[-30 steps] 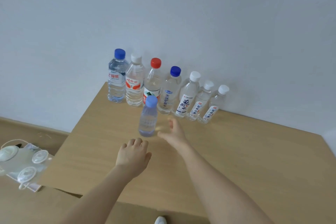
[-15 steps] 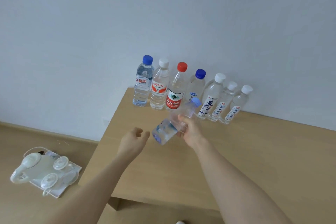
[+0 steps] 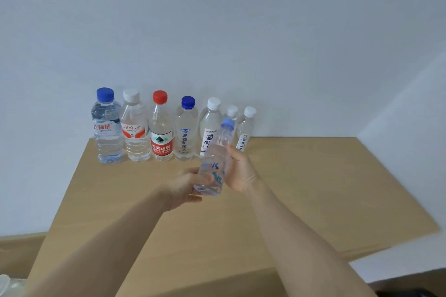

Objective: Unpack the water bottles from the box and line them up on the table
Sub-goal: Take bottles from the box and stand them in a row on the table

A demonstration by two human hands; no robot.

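Clear plastic under a pale blue cap: the held bottle (image 3: 213,164) is what I have both grips on, seen from the head camera. The left grip (image 3: 183,188) is wrapped round its base from the near left, fingers curled under and over the bottom end. The right grip (image 3: 241,171) clasps the right side of the body higher up, with most of its fingers hidden behind the plastic. The bottle leans, cap tipped far and to the right, and appears to be off the surface, above the middle of the tan bench (image 3: 313,188).

Just beyond it, a row of seven bottles (image 3: 161,132) stands upright along the far edge of the bench, against the pale wall (image 3: 241,31). From the left I count:
- a blue-capped bottle (image 3: 107,132)
- a white-capped bottle (image 3: 134,132) with an orange label
- a red-capped bottle (image 3: 161,116)
- a slimmer blue-capped bottle (image 3: 185,132)
- a white-capped bottle with black lettering (image 3: 210,125)
- two small white-capped bottles, the first (image 3: 232,112) largely hidden behind the held bottle, and the last (image 3: 246,128) just beside my right grip's fingertips in the picture

The first four stand shoulder to shoulder, touching or nearly so. A strip of wooden floor (image 3: 14,253) shows at the near left, below the bench edge.
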